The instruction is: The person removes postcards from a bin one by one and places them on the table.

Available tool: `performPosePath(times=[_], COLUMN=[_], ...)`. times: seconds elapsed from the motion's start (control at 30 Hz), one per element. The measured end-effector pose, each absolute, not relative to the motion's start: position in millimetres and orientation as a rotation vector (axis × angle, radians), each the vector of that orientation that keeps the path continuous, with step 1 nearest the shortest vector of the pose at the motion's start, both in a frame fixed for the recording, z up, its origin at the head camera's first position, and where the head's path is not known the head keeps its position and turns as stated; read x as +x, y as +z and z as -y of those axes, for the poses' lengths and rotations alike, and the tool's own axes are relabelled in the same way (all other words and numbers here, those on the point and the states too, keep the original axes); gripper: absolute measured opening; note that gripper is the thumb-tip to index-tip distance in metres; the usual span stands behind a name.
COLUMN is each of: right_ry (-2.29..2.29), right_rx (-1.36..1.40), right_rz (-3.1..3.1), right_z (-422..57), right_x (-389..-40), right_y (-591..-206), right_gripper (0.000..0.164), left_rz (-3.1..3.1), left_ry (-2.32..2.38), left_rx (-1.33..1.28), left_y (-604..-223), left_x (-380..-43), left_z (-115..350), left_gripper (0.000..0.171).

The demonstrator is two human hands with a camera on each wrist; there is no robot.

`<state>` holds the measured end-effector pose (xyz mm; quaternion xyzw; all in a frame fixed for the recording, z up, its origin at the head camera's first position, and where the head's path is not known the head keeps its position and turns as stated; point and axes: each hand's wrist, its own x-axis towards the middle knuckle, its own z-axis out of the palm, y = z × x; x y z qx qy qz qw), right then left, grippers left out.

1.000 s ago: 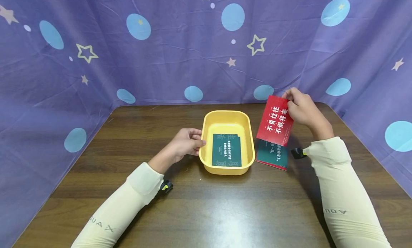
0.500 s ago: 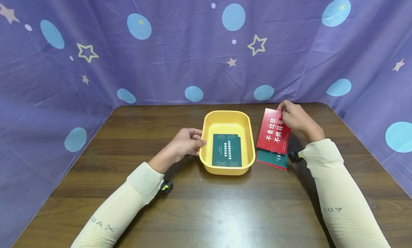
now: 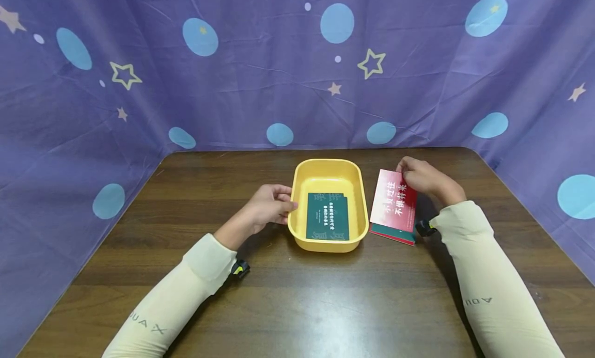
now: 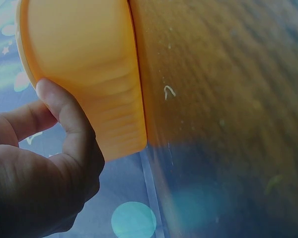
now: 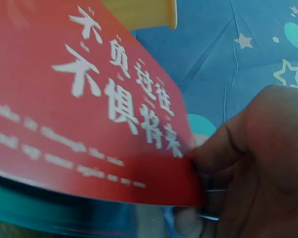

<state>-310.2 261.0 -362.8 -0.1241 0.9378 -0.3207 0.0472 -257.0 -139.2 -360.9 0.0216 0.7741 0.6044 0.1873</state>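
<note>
My right hand point(image 3: 424, 180) pinches a red card point(image 3: 392, 200) with white lettering by its far right corner. In the right wrist view the thumb lies over the card's edge and fingers show behind it. The red card is tilted over a small pile, where a green card point(image 3: 400, 233) and a red edge beneath it show. With thumb and fingers, my left hand point(image 3: 268, 205) holds the left rim of a yellow plastic tray point(image 3: 328, 247). Inside the tray lie green cards point(image 3: 327, 217), overlapping, with pale lettering on top.
The brown wooden table point(image 3: 260, 311) carries the tray and the card pile just right of it. A purple curtain point(image 3: 251, 89) with stars and blue spots hangs behind and at the sides. Wrist straps with black mounts point(image 3: 425, 227) sit under the sleeves.
My right hand has come down and slightly left with the red card, which now covers more of the pile and catches a glare. The left hand and tray stay put.
</note>
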Motion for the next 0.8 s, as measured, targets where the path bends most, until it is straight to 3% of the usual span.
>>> performPosePath(times=[0.13, 0.57, 0.8], right_ry=[-0.921, -0.832, -0.820], right_rx=[-0.334, -0.408, -0.399], right_rz=[-2.789, -2.676, -2.652], right_z=[-261.2, -264.5, -265.0], right_x=[-310.9, -312.6, -316.6], right_y=[-365.1, -368.8, -372.8], right_gripper=[0.025, 0.044, 0.043], left_rz=[-2.190, -2.184, -2.174], left_ry=[1.686, 1.714, 1.718], left_rx=[0.053, 0.086, 0.071], left_y=[-360.0, -363.5, -363.7], left_x=[-256.7, -258.0, -257.1], left_z=[139.1, 138.7, 138.3], left_gripper=[0.046, 0.046, 0.046])
